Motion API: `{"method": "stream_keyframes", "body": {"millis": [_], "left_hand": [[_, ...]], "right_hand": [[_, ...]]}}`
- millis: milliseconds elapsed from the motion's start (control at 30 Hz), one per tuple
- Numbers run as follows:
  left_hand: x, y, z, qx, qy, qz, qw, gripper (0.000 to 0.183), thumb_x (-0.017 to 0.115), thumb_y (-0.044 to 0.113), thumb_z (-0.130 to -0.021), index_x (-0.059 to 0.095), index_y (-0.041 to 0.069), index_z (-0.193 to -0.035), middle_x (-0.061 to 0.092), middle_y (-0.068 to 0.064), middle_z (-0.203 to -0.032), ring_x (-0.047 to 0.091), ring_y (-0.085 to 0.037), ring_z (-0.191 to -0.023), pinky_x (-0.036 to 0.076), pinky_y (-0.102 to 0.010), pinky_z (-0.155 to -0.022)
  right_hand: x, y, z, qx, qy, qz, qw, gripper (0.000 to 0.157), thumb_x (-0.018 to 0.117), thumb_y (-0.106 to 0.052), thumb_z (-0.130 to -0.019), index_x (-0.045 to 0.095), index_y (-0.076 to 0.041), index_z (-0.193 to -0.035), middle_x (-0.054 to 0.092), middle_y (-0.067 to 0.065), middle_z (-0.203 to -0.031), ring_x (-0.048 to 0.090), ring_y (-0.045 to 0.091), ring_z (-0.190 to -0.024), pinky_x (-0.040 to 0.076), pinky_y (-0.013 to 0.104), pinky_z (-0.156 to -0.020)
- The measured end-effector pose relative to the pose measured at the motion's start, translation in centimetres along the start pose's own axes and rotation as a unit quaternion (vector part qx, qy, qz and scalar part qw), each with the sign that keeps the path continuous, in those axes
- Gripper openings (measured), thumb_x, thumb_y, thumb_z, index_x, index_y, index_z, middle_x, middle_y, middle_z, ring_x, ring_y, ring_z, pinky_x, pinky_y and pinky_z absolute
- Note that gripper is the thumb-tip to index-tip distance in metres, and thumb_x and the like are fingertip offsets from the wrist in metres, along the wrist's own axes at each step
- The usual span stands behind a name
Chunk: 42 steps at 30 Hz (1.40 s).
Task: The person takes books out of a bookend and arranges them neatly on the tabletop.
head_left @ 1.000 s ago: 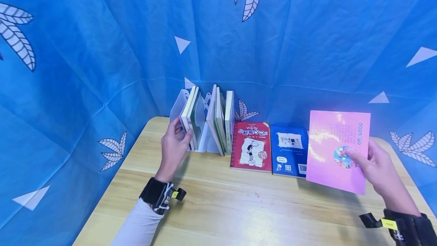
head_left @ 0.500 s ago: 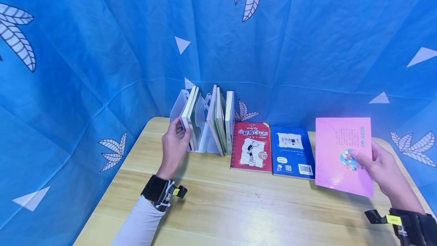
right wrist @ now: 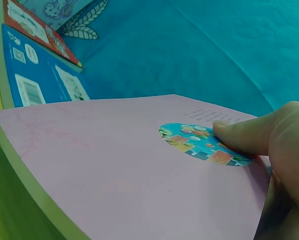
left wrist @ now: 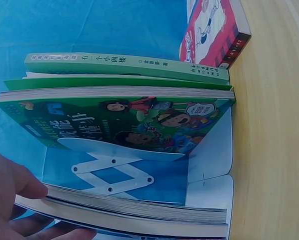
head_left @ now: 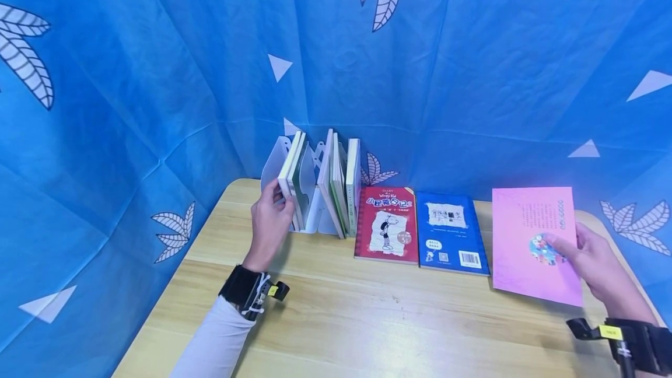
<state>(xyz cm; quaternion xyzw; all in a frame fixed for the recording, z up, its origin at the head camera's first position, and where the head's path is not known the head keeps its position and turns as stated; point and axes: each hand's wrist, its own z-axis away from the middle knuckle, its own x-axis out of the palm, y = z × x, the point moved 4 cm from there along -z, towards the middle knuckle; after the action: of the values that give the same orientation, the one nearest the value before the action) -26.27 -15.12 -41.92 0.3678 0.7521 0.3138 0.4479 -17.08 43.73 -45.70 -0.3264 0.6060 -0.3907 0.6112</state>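
Note:
My left hand (head_left: 270,220) pinches two thin books (head_left: 291,174) standing at the left end of a white bookend rack (head_left: 314,214), thumb on one side and fingers on the other. In the left wrist view their pale page edges (left wrist: 139,220) run out from under the thumb. On the right, my right hand (head_left: 598,261) grips a pink book (head_left: 535,220) by its right edge, thumb over the round blue picture on its cover. The right wrist view shows the pink cover (right wrist: 114,165) tilted, with its fingers hidden underneath.
More books (head_left: 338,185) stand in the rack's right part, a green-covered one (left wrist: 139,117) among them. A red book (head_left: 388,226) and a blue book (head_left: 452,232) lie side by side on the wooden table (head_left: 367,319). A blue patterned curtain (head_left: 367,74) hangs behind.
My right hand has moved the pink book right and slightly down, uncovering more of the blue book. The left hand keeps its hold on the two books, almost still.

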Motion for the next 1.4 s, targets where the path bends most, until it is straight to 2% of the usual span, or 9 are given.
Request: {"method": "stream_keyframes", "body": {"millis": [33,167,267,400,533,700,800,933,1400], "left_hand": [[0.0,0.0,0.0,0.001,0.0,0.0,1.0,0.048,0.061,0.006,-0.1,0.051,0.001,-0.146,0.064,-0.027,-0.139,0.07,-0.041,-0.121,0.061,-0.05,-0.098],[0.1,-0.1,-0.2,0.004,-0.001,-0.002,1.0,0.048,0.061,0.004,-0.099,0.051,0.001,-0.146,0.064,-0.027,-0.139,0.07,-0.041,-0.121,0.062,-0.049,-0.097],[0.2,-0.2,-0.3,0.006,-0.003,-0.003,1.0,0.049,0.061,0.003,-0.099,0.05,0.001,-0.146,0.064,-0.028,-0.138,0.07,-0.041,-0.12,0.062,-0.048,-0.096],[0.3,-0.3,-0.4,0.012,0.002,-0.012,0.9999,0.05,0.06,0.001,-0.098,0.048,0.002,-0.147,0.064,-0.028,-0.139,0.07,-0.042,-0.119,0.064,-0.05,-0.094],[0.6,-0.7,-0.4,0.013,0.004,-0.024,0.9996,0.051,0.059,0.0,-0.099,0.046,0.005,-0.148,0.063,-0.027,-0.141,0.07,-0.042,-0.119,0.064,-0.052,-0.092],[0.9,-1.1,-0.3,0.012,-0.003,-0.029,0.9995,0.052,0.058,0.0,-0.101,0.043,0.008,-0.151,0.06,-0.027,-0.144,0.069,-0.042,-0.121,0.064,-0.054,-0.092],[1.0,-1.2,-0.2,0.01,-0.008,-0.031,0.9994,0.054,0.057,0.001,-0.102,0.04,0.01,-0.152,0.058,-0.026,-0.148,0.067,-0.043,-0.125,0.062,-0.056,-0.095],[1.1,-1.4,-0.2,0.008,-0.012,-0.039,0.9991,0.054,0.056,-0.001,-0.102,0.038,0.01,-0.152,0.057,-0.026,-0.149,0.065,-0.043,-0.128,0.061,-0.056,-0.097],[1.3,-1.6,0.0,0.024,-0.004,-0.056,0.9982,0.054,0.057,-0.003,-0.101,0.039,0.011,-0.15,0.061,-0.028,-0.142,0.067,-0.044,-0.124,0.063,-0.054,-0.094]], "right_hand": [[-0.1,0.1,-0.1,0.003,-0.001,0.004,1.0,0.023,0.056,-0.024,-0.108,0.048,-0.04,-0.123,0.068,-0.029,-0.091,0.067,-0.001,-0.077,0.059,0.026,-0.058],[-0.2,0.7,-0.4,0.021,-0.013,0.022,0.999,0.025,0.055,-0.029,-0.109,0.05,-0.023,-0.133,0.067,-0.029,-0.09,0.068,0.0,-0.078,0.061,0.028,-0.06],[-0.2,1.1,-0.8,0.033,-0.027,0.04,0.998,0.048,0.052,-0.033,-0.109,0.045,-0.001,-0.144,0.064,-0.032,-0.091,0.067,0.0,-0.08,0.062,0.029,-0.062],[-0.1,1.3,-1.7,0.037,-0.049,0.061,0.996,0.067,0.05,-0.035,-0.11,0.032,0.015,-0.15,0.064,-0.03,-0.091,0.066,0.0,-0.08,0.062,0.029,-0.064],[0.1,1.5,-2.3,0.041,-0.064,0.053,0.996,0.065,0.048,-0.032,-0.111,0.028,0.015,-0.15,0.069,-0.02,-0.087,0.07,0.007,-0.075,0.062,0.031,-0.061],[0.2,1.9,-2.8,0.04,-0.063,0.072,0.995,0.064,0.047,-0.031,-0.111,0.029,0.018,-0.15,0.068,-0.013,-0.088,0.067,0.006,-0.074,0.059,0.027,-0.061],[0.3,2.2,-3.1,0.04,-0.061,0.109,0.991,0.068,0.046,-0.033,-0.111,0.029,0.02,-0.15,0.07,0.006,-0.101,0.061,0.003,-0.078,0.055,0.023,-0.064],[0.6,2.5,-3.5,0.048,-0.068,0.139,0.987,0.07,0.045,-0.034,-0.111,0.029,0.022,-0.15,0.064,0.027,-0.116,0.058,0.004,-0.082,0.052,0.021,-0.067],[1.4,2.9,-4.5,0.072,-0.076,0.164,0.981,0.076,0.039,-0.041,-0.112,0.023,0.02,-0.153,0.064,0.028,-0.113,0.061,0.017,-0.083,0.055,0.027,-0.063]]}}
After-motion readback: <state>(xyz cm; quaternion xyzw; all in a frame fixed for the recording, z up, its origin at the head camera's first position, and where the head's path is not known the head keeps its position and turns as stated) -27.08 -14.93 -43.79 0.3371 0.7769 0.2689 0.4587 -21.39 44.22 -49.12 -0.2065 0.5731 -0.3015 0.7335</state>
